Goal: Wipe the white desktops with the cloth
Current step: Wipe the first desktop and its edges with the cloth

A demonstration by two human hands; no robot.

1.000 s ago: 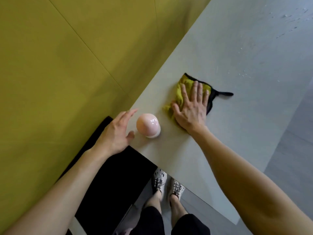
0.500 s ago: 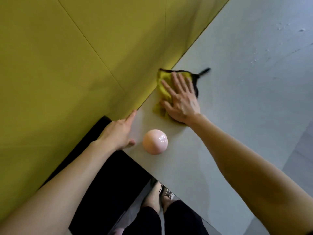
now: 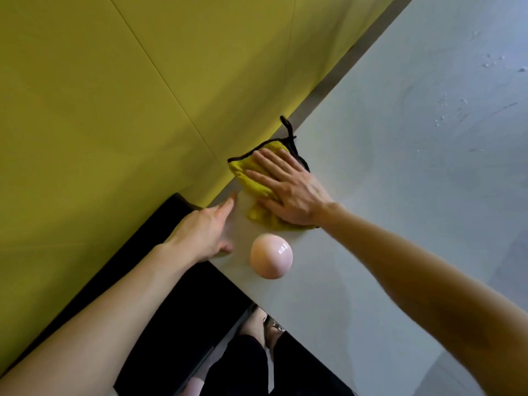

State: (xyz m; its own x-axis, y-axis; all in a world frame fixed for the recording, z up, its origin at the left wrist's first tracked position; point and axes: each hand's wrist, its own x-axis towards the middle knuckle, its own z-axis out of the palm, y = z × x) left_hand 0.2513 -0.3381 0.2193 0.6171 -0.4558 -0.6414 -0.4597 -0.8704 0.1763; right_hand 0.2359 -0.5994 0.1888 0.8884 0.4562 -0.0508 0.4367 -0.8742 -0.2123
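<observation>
A yellow cloth (image 3: 251, 181) with a black edge and a black loop lies bunched on the white desktop (image 3: 400, 172), close to the desk's left edge by the yellow-green wall. My right hand (image 3: 288, 187) lies flat on the cloth with straight, spread fingers and presses it onto the desk. My left hand (image 3: 203, 232) rests at the desk's near left corner with its fingers stretched out toward the cloth, holding nothing. Between both hands, slightly nearer me, stands a glossy pink dome-shaped object (image 3: 271, 256).
The yellow-green wall panel (image 3: 114, 110) runs along the desk's left side. A black surface (image 3: 160, 295) lies below the desk corner. My legs and shoes (image 3: 263, 332) show under the near edge. Small specks (image 3: 451, 110) dot the desktop at the far right.
My right hand slid the cloth from the middle of the desk to the left edge by the wall, then a little nearer the corner. My left hand reached forward along the edge.
</observation>
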